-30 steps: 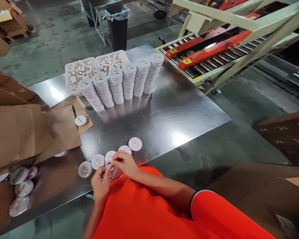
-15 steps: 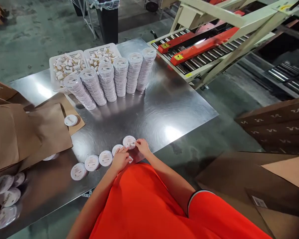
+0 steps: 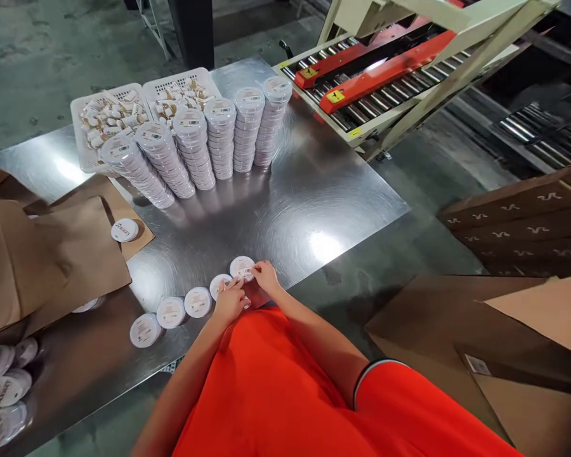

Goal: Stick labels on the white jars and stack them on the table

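A round flat white container [image 3: 241,265] lies on the steel table before me, a barcode label on its top. My right hand [image 3: 265,277] pinches the right edge of that label [image 3: 245,271]. My left hand [image 3: 230,303] reaches its fingers to the container's lower left side, and a small white slip [image 3: 247,305] pokes out beneath them. Partly behind the left hand is another round container [image 3: 217,285]. Farther left in the row are three more: the nearest container [image 3: 198,302], a middle container [image 3: 170,312] and an end container [image 3: 145,330].
Tall stacks of round containers [image 3: 189,146] stand at the back of the steel table [image 3: 295,209], beside white baskets [image 3: 78,143] of small bottles. Brown cardboard [image 3: 83,241] covers the left side. A roller conveyor [image 3: 361,111] adjoins the far corner; an opened carton [image 3: 423,330] is at right.
The view has shifted slightly, so the table sits a little farther left and higher. Both hands stay at the same container; the right fingers still pinch at the label.
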Tool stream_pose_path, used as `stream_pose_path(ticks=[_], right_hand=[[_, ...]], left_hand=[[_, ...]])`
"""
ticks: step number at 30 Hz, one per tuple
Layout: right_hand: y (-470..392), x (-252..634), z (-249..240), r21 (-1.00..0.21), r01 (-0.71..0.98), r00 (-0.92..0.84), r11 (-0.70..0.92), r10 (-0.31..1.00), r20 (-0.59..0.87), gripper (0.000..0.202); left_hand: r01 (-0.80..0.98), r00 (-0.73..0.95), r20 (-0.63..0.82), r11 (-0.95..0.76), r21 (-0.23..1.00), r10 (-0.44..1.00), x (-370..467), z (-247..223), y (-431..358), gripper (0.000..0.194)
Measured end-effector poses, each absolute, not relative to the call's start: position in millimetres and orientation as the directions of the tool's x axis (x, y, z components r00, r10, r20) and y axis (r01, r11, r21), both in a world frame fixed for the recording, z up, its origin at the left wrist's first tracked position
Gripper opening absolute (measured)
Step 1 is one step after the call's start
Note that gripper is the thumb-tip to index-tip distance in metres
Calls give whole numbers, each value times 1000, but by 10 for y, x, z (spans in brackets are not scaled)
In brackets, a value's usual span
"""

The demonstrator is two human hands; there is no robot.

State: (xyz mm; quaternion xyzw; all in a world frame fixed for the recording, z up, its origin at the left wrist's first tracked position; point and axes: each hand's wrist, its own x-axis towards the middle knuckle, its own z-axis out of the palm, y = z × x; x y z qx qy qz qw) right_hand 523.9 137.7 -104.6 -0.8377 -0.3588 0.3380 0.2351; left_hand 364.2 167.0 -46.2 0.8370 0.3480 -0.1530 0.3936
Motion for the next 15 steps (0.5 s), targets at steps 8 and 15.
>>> stream_pose_path(ticks=[8, 15], right_hand=[[1379, 5205, -962, -586, 477, 516, -655, 748, -416, 14], [1395, 5160, -914, -507, 515, 563, -692, 718, -409, 18]], left_hand=[[709, 704, -531, -434, 556, 471, 3651, -470, 1676, 18], [710, 697, -510, -386, 589, 504, 3642, -476, 1655, 19]])
